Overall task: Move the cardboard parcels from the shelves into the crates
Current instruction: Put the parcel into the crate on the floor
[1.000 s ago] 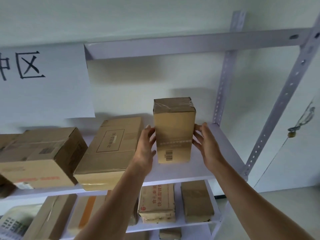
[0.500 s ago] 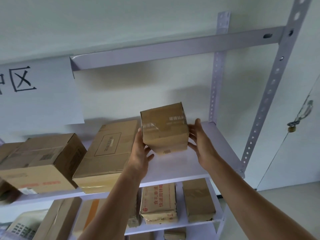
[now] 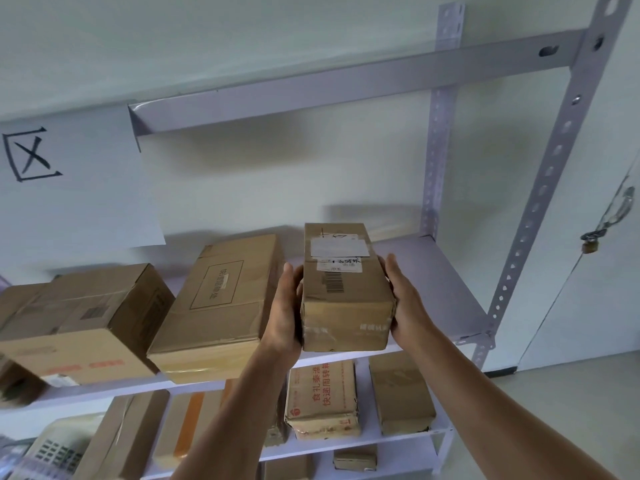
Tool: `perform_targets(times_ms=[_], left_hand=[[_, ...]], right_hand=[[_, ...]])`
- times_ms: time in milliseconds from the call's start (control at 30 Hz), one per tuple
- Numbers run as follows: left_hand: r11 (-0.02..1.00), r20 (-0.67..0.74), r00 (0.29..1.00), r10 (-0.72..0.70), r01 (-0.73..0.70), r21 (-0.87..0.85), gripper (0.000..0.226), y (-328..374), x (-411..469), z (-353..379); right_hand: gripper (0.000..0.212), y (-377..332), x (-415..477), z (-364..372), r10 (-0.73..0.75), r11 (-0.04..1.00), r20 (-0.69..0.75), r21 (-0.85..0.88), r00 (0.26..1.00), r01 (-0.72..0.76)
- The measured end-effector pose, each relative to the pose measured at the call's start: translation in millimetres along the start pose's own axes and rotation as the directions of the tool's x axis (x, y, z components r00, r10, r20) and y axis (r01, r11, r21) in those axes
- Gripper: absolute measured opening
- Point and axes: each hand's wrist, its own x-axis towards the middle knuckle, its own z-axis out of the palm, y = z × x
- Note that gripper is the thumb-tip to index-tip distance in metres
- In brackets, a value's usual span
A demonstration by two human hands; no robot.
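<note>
I hold a long brown cardboard parcel (image 3: 344, 292) between both hands, lifted off the white shelf (image 3: 440, 285). Its labelled face with a white sticker and a barcode points up at me. My left hand (image 3: 285, 310) presses its left side and my right hand (image 3: 403, 299) presses its right side. Two larger parcels stay on the same shelf to the left: a flat one (image 3: 218, 306) and a boxy one (image 3: 86, 320). No crate is in view.
The lower shelf carries a parcel with red print (image 3: 322, 396), a plain brown one (image 3: 401, 393) and others further left. A perforated metal upright (image 3: 540, 192) frames the rack on the right. A paper sign (image 3: 72, 188) hangs at left. A padlocked door (image 3: 592, 244) is at right.
The parcel stood upright on the shelf a second ago. Both hands took it, tipped it towards me and lifted it, so its labelled face now points up.
</note>
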Motion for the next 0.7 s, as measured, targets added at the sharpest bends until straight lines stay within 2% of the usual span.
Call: perform_targets(times_ms=[100,200,300,367,700], left_hand=[[0.995,0.020,0.998,0.060,-0.062,0.077,0.069,-4.4,-2.0,1.1],[0.983,0.066,0.993,0.093,-0.102,0.151,0.068,-11.4,-1.0,-0.3],[0.981,0.133,0.987,0.094,-0.115,0.156,0.070,-9.0,-1.7,2.7],[0.983,0.158,0.983,0.096,-0.119,0.138,0.069,-7.4,-3.5,5.6],[0.976,0.094,0.983,0.160,-0.172,0.137,0.065,7.0,-28.9,23.8]], right_hand=[[0.049,3.7,0.7,1.0,-0.028,0.997,0.011,0.076,1.000,0.027],[0.055,5.3,0.3,1.2,-0.065,0.990,0.034,0.129,0.997,0.060],[0.049,9.0,-0.9,-0.7,-0.144,0.984,0.062,0.118,0.988,0.136],[0.053,10.0,-3.4,-1.2,-0.157,0.984,0.064,0.098,0.986,0.151],[0.059,-7.1,-13.9,1.2,-0.174,0.984,0.160,0.075,0.972,0.163]])
